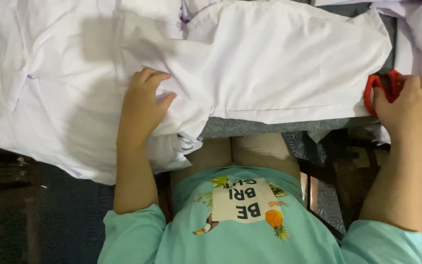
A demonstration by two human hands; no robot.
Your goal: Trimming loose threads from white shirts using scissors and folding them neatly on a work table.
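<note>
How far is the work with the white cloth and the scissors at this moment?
Done: the white cloth already lies spread over the grey surface. In hand: the left hand presses on the cloth near its bunched edge, while the right hand grips the red-handled scissors at the cloth's right end. Left: no cut shows in the cloth; the blades are hidden.

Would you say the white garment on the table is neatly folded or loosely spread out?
Loosely spread: the white garment lies rumpled across the grey table, its edge hanging off, bunched under the left hand.
</note>
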